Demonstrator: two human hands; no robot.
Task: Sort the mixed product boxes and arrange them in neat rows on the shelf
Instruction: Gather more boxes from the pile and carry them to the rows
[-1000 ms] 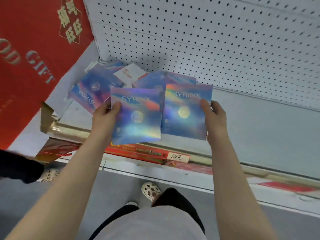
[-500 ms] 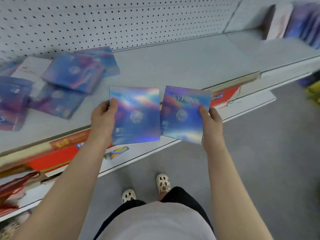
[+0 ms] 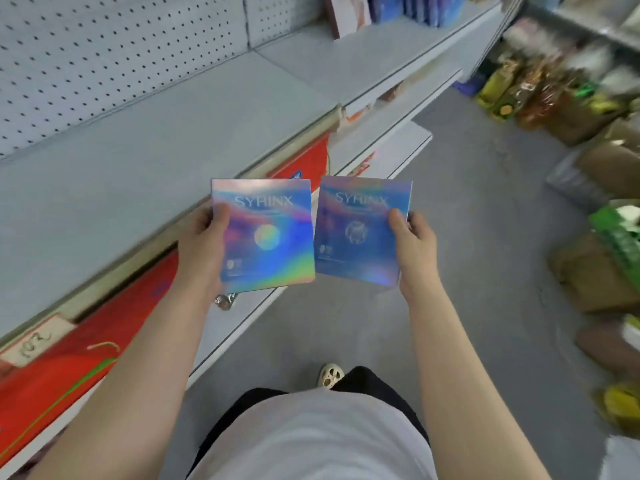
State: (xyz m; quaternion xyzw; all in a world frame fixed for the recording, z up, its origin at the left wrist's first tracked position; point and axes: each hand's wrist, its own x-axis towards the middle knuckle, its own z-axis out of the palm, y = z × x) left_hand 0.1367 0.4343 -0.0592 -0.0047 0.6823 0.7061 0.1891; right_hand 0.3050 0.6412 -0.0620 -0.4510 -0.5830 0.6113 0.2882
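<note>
Grey shelving fills the left of the head view: a bare shelf point(image 3: 145, 157) under a pegboard back panel point(image 3: 104, 53), with a red price strip point(image 3: 86, 348) along its front edge and a grey aisle floor point(image 3: 485, 237) to the right.

I hold two holographic boxes over the shelf edge and floor, both marked SYRINX. My left hand point(image 3: 202, 251) grips the left box point(image 3: 266, 237) by its left edge, thumb across the face. My right hand point(image 3: 414, 247) grips the right box point(image 3: 360, 230) by its right edge the same way. The boxes sit side by side, faces up, nearly touching.

Further along, at the top of the view, a row of standing boxes point(image 3: 408, 8) occupies the shelf; I count roughly four or five, blurred. I judge that row is where these go.

To place them well, I would carry them level, turn each upright with its face matching the row, and butt it square against the last one. Bagged goods point(image 3: 540, 88) crowd the floor on the right, so I would keep close to the shelf.
</note>
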